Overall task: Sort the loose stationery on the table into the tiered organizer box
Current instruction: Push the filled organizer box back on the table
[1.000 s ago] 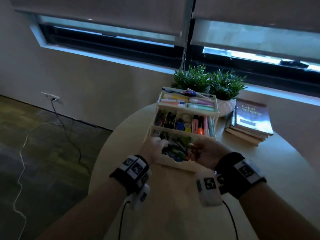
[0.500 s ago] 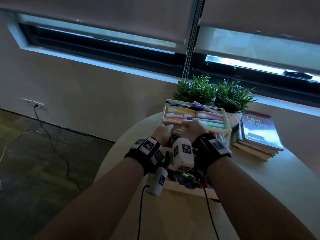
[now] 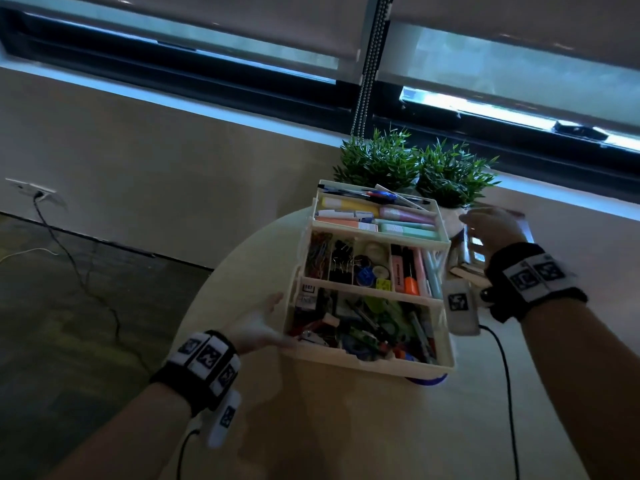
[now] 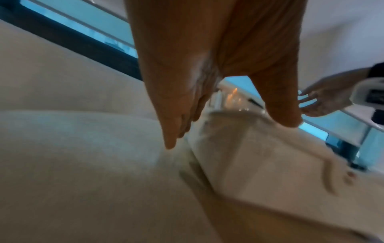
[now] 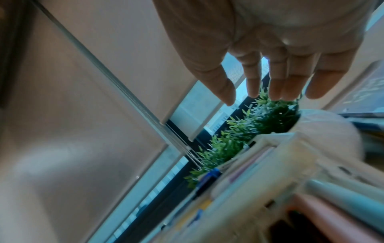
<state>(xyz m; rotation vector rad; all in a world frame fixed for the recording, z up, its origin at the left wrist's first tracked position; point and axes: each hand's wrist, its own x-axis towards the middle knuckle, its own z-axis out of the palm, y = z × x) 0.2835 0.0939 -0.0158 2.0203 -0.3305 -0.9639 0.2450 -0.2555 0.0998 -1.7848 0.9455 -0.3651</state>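
The white tiered organizer box (image 3: pixel 374 362) stands on the round table with all three tiers showing. Highlighters and pens (image 3: pixel 375 216) fill the top tier. Clips, tape and markers (image 3: pixel 363 266) sit in the middle tier, and mixed stationery (image 3: pixel 367 329) lies in the bottom one. My left hand (image 3: pixel 268 313) is beside the box's left wall with straight fingers and holds nothing. In the left wrist view its thumb (image 4: pixel 286 115) lies at the box's rim (image 4: pixel 249 156). My right hand (image 3: pixel 485 226) hovers right of the top tier with spread fingers (image 5: pixel 276 88) and is empty.
Two potted plants (image 3: pixel 415 168) stand right behind the box. A stack of books (image 3: pixel 465 270) lies under my right hand. Something blue (image 3: pixel 427 380) peeks out under the box's front edge. A blind cord (image 3: pixel 367 64) hangs behind. The table (image 3: pixel 346 427) stretches in front.
Both hands were together over the box's middle tier half a second ago. They have since drawn apart, the left to the box's left side and the right out past the top tier.
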